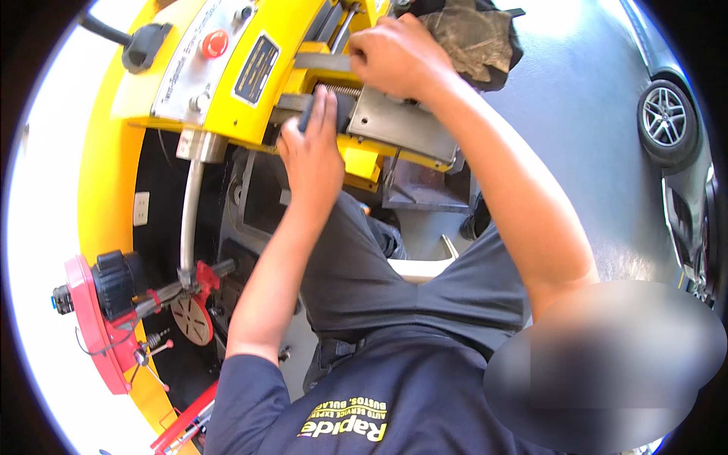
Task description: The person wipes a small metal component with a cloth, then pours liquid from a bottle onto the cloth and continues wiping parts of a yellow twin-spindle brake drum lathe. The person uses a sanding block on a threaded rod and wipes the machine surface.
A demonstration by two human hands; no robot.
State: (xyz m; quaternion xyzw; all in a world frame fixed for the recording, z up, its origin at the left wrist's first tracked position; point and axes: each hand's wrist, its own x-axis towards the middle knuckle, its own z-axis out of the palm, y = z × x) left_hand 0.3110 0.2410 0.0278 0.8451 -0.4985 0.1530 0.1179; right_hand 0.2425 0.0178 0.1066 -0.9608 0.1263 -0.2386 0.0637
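Observation:
In front of me stands a yellow machine [235, 125] with a grey control panel and a red push button. My left hand [312, 155] lies on its front part, fingers stretched forward over a dark block [346, 111] beside a threaded screw. The thumb is spread to the left. My right hand [402, 57] is farther off and to the right, its fingers curled at the end of a flat grey metal bar [324, 62]. Its fingertips are partly hidden. Below the right wrist is a flat grey metal plate [402, 125].
A brown camouflage-patterned cloth item [470, 42] is just beyond my right hand. Under the machine sits a grey metal tray [425, 189]. At left stands a red drill press [98, 326]; a car wheel [667, 123] shows at far right. A pale seat [421, 269] is between my legs.

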